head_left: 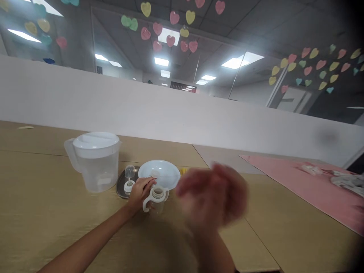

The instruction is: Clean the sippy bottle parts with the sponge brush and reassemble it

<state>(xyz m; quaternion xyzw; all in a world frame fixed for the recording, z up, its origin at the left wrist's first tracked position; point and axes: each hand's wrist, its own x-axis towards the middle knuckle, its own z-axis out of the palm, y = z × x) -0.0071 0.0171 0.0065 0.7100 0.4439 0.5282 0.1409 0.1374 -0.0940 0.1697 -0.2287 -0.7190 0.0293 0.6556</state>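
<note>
A clear baby bottle (158, 204) with a white collar and two white side handles stands uncapped on the table in front of me. My left hand (142, 191) is at its left side, with the fingers bent against the bottle and its handle. Some fingers show behind the handle, and the fingertips reach above the rim toward the white bowl (159, 165). To the right of the bottle, my right hand (213, 201) is raised close to the camera, smeared by motion. Its fingers look curled, but whether they hold anything is unclear.
Left of the bowl, a grey metal tray (121, 185) bears a white bottle cap part (129, 186) and a clear dome cover (130, 172). A lidded translucent pitcher (99, 167) stands farther left. A pink mat (298, 182) lies at right, and a white wall (182, 113) rises behind.
</note>
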